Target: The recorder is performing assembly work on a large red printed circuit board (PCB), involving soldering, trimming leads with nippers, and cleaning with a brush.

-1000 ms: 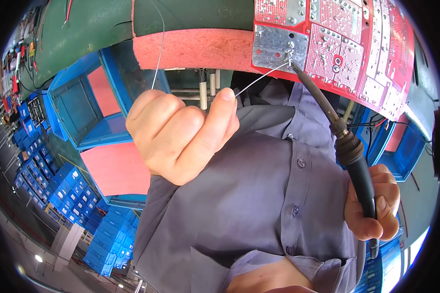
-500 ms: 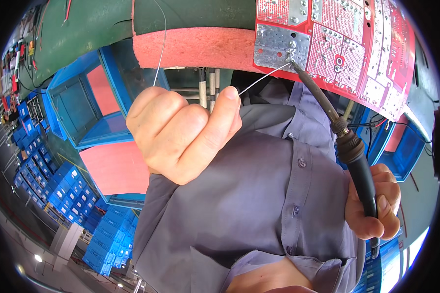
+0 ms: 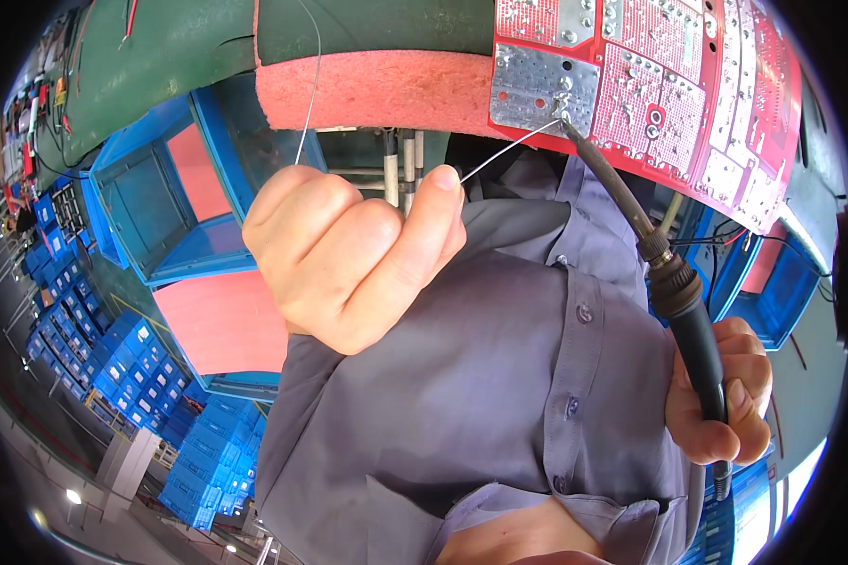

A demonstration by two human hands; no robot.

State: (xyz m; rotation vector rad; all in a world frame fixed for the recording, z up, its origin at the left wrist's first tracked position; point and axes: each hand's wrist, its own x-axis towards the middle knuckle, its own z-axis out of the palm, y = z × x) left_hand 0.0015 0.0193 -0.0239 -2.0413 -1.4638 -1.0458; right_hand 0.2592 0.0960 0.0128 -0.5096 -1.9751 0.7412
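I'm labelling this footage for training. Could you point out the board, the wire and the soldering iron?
Board (image 3: 634, 92): head view, on a dotted panel near its middle.
Wire (image 3: 511, 151): head view, on its straight stretch.
Soldering iron (image 3: 676, 284): head view, on its brown collar.

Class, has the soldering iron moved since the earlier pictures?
No, not noticeably: against the blue crate on the right, the soldering iron shows no clear shift either way.

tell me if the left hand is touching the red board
Apart: the head view shows a clear gap between the left hand and the red board, with wire crossing it.
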